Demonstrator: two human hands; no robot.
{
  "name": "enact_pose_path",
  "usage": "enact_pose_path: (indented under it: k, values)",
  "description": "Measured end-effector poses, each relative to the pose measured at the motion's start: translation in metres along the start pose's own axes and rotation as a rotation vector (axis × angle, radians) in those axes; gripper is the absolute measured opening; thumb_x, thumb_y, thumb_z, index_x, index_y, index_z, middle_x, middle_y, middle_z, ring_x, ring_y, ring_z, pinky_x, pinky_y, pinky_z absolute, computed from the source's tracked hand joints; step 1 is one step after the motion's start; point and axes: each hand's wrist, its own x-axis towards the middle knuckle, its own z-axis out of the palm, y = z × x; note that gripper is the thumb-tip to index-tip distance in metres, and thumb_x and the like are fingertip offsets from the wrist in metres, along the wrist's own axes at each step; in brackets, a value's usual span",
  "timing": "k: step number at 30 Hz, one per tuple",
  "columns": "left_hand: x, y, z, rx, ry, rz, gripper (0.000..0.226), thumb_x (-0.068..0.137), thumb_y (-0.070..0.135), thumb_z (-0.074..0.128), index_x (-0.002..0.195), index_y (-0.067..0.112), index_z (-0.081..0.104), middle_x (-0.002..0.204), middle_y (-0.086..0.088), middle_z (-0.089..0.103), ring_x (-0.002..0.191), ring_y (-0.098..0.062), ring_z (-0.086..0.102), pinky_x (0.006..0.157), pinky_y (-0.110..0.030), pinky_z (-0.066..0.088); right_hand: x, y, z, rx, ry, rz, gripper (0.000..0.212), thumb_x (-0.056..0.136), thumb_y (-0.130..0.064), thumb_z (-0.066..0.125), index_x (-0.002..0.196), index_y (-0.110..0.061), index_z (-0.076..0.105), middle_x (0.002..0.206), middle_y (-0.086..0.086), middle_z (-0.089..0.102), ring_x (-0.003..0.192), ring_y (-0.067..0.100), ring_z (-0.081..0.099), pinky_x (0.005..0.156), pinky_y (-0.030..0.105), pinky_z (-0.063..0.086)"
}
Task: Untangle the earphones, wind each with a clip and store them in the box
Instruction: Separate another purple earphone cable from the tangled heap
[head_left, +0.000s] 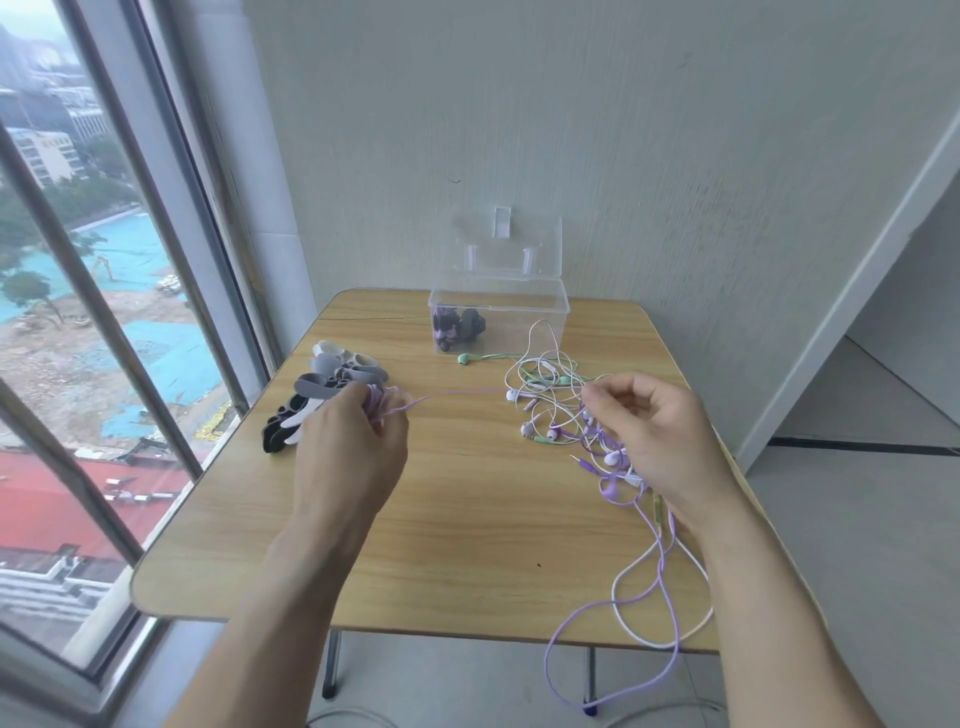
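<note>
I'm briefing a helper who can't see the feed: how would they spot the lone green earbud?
Start at the clear box at the table's far edge. Just in front of its near left corner lies a mint-green earbud, its green cord running right into the tangle. It is the only bud lying apart from the heap.

— What's on the wood?
— A tangled heap of white, green and purple wired earphones (563, 410), purple loops hanging over the edge. Grey, black and white rubbery clips (317, 395) piled left.
— The clear plastic lidded box (498, 312)?
— Open, holding seemingly one wound dark bundle (457, 325).
</note>
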Motion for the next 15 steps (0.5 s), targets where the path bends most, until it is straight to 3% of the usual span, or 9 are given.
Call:
enact_pose_path:
  k: [2, 4, 6, 8, 10, 12, 15]
  values:
    - [-0.004, 0.003, 0.003, -0.019, -0.076, 0.012, 0.042, 0.093, 0.024, 0.061, 0.058, 0.014, 0.041, 0.051, 0.007, 0.044, 0.051, -0.01, 0.041, 0.045, -0.021, 0.025, -0.002, 0.002, 0.005, -0.098, 0.008, -0.072, 0.013, 0.091, -0.016, 0.072, 0.103, -0.02, 0.074, 0.095, -0.012, 0.072, 0.089, 0.0, 0.065, 0.089, 0.026, 0.051]
    - [-0.007, 0.005, 0.007, -0.111, -0.18, 0.005, 0.032, 0.091, 0.021, 0.062, 0.061, 0.014, 0.052, 0.052, 0.012, 0.05, 0.051, -0.005, 0.047, 0.046, -0.017, 0.029, -0.004, 0.003, 0.014, -0.151, -0.053, -0.097, 0.03, 0.089, -0.008, 0.07, 0.114, -0.025, 0.07, 0.11, -0.013, 0.069, 0.107, -0.004, 0.062, 0.101, 0.028, 0.049]
    - [-0.01, 0.008, 0.009, -0.253, -0.335, -0.006, 0.016, 0.09, 0.017, 0.064, 0.075, 0.01, 0.065, 0.052, 0.02, 0.053, 0.05, 0.0, 0.047, 0.048, -0.011, 0.033, -0.01, 0.0, 0.026, -0.133, -0.179, -0.102, 0.045, 0.084, 0.002, 0.066, 0.119, -0.027, 0.068, 0.118, -0.013, 0.067, 0.115, -0.003, 0.058, 0.106, 0.032, 0.047]
    - [-0.014, 0.014, 0.008, -0.362, -0.483, 0.01, 0.008, 0.089, 0.018, 0.066, 0.088, 0.012, 0.07, 0.052, 0.024, 0.052, 0.05, 0.002, 0.046, 0.051, -0.01, 0.035, -0.016, -0.001, 0.039, -0.106, -0.313, -0.127, 0.061, 0.073, -0.001, 0.06, 0.125, -0.032, 0.064, 0.128, -0.013, 0.063, 0.123, -0.001, 0.054, 0.109, 0.029, 0.044]
    - [-0.016, 0.018, 0.006, -0.457, -0.578, 0.031, 0.016, 0.082, 0.026, 0.065, 0.095, 0.02, 0.072, 0.06, 0.022, 0.057, 0.058, 0.001, 0.049, 0.059, -0.015, 0.04, -0.02, 0.0, 0.049, -0.053, -0.442, -0.122, 0.073, 0.065, -0.005, 0.056, 0.132, -0.036, 0.056, 0.136, -0.015, 0.058, 0.131, -0.003, 0.047, 0.111, 0.023, 0.039]
    - [-0.017, 0.019, 0.004, -0.546, -0.619, 0.036, 0.022, 0.077, 0.028, 0.061, 0.092, 0.017, 0.073, 0.065, 0.011, 0.054, 0.062, -0.008, 0.047, 0.062, -0.023, 0.04, -0.02, 0.0, 0.055, 0.082, -0.514, -0.071, 0.071, 0.067, -0.005, 0.061, 0.134, -0.029, 0.057, 0.135, -0.007, 0.061, 0.128, 0.0, 0.053, 0.109, 0.023, 0.041]
    - [-0.017, 0.018, 0.002, -0.628, -0.617, 0.06, 0.024, 0.085, 0.034, 0.061, 0.087, 0.012, 0.072, 0.062, 0.001, 0.053, 0.061, -0.014, 0.045, 0.062, -0.032, 0.038, -0.016, -0.002, 0.057, 0.254, -0.498, 0.018, 0.052, 0.073, -0.009, 0.068, 0.125, -0.016, 0.064, 0.116, 0.009, 0.07, 0.098, 0.018, 0.069, 0.089, 0.03, 0.052]
